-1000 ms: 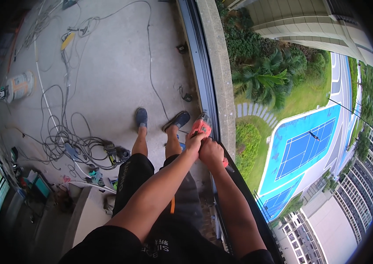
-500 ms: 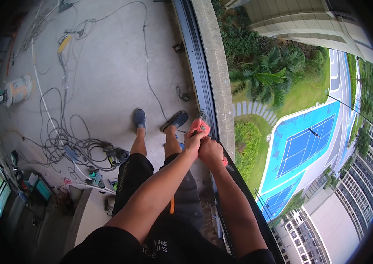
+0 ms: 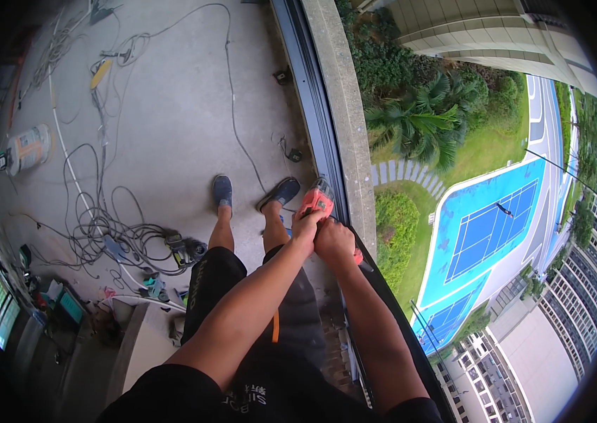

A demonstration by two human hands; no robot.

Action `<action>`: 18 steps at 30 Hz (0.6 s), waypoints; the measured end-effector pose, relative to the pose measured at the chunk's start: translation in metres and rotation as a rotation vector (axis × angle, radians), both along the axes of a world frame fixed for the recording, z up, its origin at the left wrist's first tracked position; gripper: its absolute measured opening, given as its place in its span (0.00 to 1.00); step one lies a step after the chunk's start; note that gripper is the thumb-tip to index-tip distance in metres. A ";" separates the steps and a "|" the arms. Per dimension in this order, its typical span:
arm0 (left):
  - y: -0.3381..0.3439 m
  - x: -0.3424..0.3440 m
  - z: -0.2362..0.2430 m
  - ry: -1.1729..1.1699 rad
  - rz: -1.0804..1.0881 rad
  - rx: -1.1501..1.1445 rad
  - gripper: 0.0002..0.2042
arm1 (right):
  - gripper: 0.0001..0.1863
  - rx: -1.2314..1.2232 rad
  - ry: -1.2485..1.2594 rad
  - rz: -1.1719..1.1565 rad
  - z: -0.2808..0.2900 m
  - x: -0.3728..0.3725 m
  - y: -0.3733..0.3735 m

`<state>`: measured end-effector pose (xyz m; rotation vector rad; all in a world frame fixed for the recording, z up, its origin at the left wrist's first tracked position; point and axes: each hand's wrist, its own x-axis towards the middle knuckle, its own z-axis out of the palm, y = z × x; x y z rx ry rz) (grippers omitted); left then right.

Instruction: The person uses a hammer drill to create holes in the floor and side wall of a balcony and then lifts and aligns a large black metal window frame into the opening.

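Observation:
Both of my hands are closed round a red power tool (image 3: 316, 201) with a grey metal head, held low in front of my body. My left hand (image 3: 305, 229) grips just behind its red housing. Close against it, my right hand (image 3: 336, 243) wraps the black part farther back, and a red end of the tool shows past the wrist. The tool's head is beside the dark metal frame track (image 3: 317, 99) along the ledge; whether they touch, I cannot tell. My hands hide the tool's middle, so its exact kind is unclear.
A concrete ledge (image 3: 344, 106) borders a drop to a garden and a blue sports court (image 3: 492, 215). A cable (image 3: 233, 106) runs across the floor to my feet. Tangled cables (image 3: 112, 229), a second tool (image 3: 184, 248) and a bucket (image 3: 30, 146) lie to the left.
My hands and the tool have shifted very slightly left in view. The grip stays the same.

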<state>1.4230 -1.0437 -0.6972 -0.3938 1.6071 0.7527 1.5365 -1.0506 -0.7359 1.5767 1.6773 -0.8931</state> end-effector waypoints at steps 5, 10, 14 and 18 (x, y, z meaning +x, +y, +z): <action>-0.004 0.000 -0.013 -0.074 0.050 0.002 0.44 | 0.17 0.012 0.000 0.017 -0.009 0.001 -0.003; -0.005 -0.001 -0.018 -0.112 0.092 0.025 0.43 | 0.16 0.057 0.018 0.065 -0.012 0.003 -0.004; -0.002 -0.004 -0.012 -0.101 0.077 0.013 0.43 | 0.16 0.034 0.006 0.045 -0.012 0.001 -0.001; 0.004 -0.008 -0.008 -0.088 0.108 -0.024 0.43 | 0.16 0.013 0.004 0.053 -0.013 -0.003 0.001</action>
